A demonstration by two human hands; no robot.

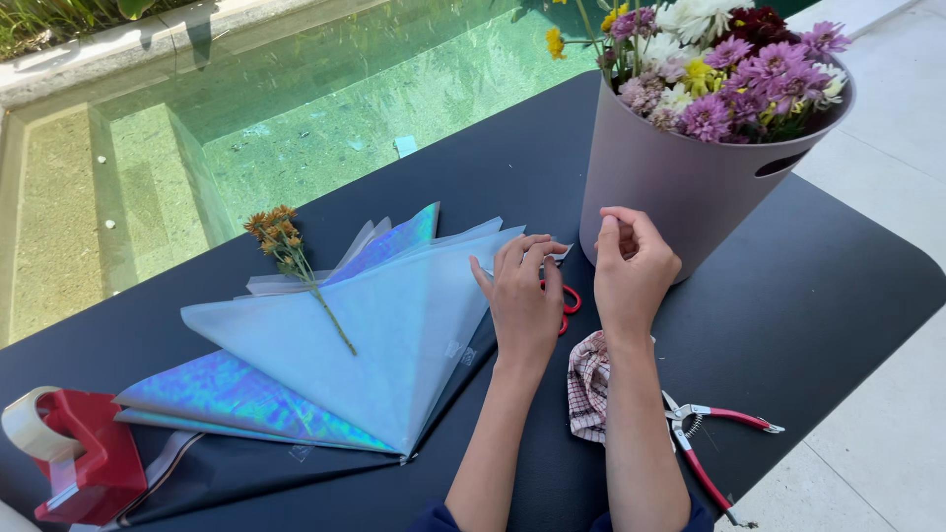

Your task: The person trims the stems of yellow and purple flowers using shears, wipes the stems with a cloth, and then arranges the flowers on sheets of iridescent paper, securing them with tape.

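Note:
My left hand [522,296] rests fingers-up at the right edge of a fan of pale blue and iridescent wrapping sheets [374,325], pinching a small clear piece near its fingertips. My right hand [631,266] hovers beside it with fingers curled together, just in front of the mauve bucket [680,187] of mixed flowers [729,69]. Whether it shares the clear piece I cannot tell. A stem of small orange flowers [291,251] lies on the sheets. Red-handled scissors [569,300] lie partly hidden under my left hand.
A red tape dispenser [79,453] stands at the near left of the black table [838,286]. A checked cloth [589,384] and red-handled pruning shears [705,443] lie by my right forearm. A pool [325,108] lies beyond the table's far edge; paving runs along the right.

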